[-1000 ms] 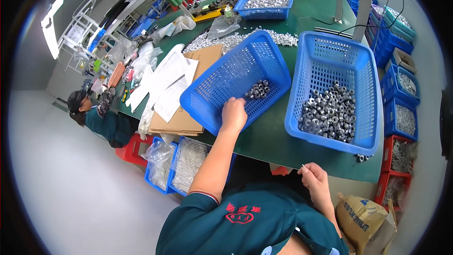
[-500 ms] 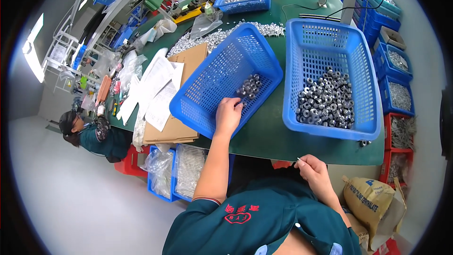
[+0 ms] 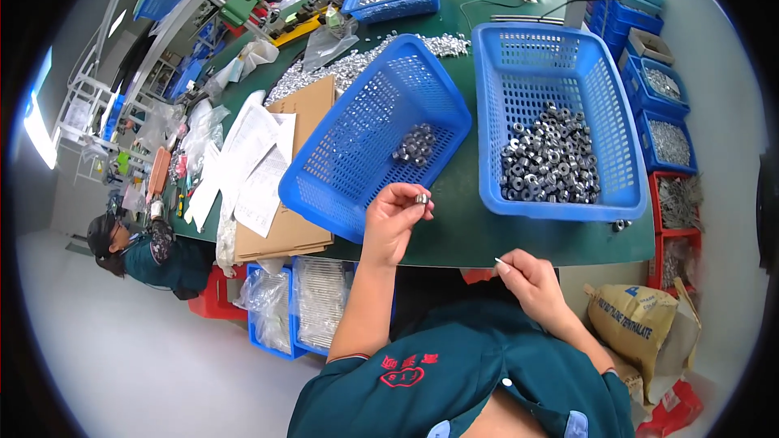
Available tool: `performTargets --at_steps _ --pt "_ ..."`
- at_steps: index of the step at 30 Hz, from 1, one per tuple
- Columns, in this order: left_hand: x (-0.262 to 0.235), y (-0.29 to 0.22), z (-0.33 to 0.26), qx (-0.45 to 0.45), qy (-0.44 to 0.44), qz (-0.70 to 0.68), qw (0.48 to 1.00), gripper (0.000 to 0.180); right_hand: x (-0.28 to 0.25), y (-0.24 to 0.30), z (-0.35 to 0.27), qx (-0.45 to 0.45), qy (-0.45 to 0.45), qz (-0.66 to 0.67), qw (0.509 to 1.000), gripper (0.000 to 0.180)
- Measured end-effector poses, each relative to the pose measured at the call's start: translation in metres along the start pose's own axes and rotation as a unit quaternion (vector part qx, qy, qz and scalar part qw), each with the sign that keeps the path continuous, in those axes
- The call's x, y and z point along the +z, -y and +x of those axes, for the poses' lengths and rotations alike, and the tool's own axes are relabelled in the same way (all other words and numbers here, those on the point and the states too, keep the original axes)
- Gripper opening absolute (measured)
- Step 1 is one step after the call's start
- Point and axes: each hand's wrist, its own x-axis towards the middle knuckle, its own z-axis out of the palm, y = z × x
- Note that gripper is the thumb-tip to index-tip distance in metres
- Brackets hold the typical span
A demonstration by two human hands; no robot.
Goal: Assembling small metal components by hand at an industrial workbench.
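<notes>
A small metal part (image 3: 421, 199) is between the fingertips of the left hand (image 3: 389, 225), which is closed in a pinch, in front of the near side of the left blue basket (image 3: 349, 146). The right hand (image 3: 533, 282) is also pinched, with the fingers curled, and holds a thin white piece (image 3: 499, 261) near the edge of the tabletop (image 3: 454, 239). In the left basket lies a small heap of dark metal parts (image 3: 415, 145); the right blue basket (image 3: 542, 73) has a bigger pile (image 3: 552, 158). White papers (image 3: 258, 169) with printed lines, too small for reading, lie on brown cardboard (image 3: 311, 107) beside the left basket. On the person's dark green shirt (image 3: 471, 341) there is red lettering with an outlined emblem (image 3: 402, 377). At the right, a tan sack (image 3: 637, 316) carries dark blue capital letters.
</notes>
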Motion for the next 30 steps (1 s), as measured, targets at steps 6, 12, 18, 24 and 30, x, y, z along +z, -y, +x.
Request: performTargets --at_steps 6,12,18,24,30 --pt "0.025 0.007 -0.033 -0.083 0.121 -0.184 0.972 0.025 0.014 0.028 0.02 -0.208 -0.037 -0.119 0.97 0.009" --pt "0.035 0.015 -0.048 -0.142 0.09 -0.242 0.956 0.023 0.025 0.031 0.025 -0.257 -0.046 -0.158 0.952 0.012" --pt "0.039 0.017 -0.054 -0.065 0.072 -0.11 0.989 0.022 0.028 0.031 0.025 -0.297 -0.089 -0.241 0.92 0.016" --pt "0.041 0.012 -0.055 0.007 0.069 0.012 0.998 0.023 0.026 0.027 0.025 -0.121 -0.003 -0.045 0.992 0.018" --pt "0.037 0.004 -0.053 0.067 0.119 0.142 0.98 0.029 0.011 0.022 0.022 0.159 0.167 0.334 0.914 0.023"
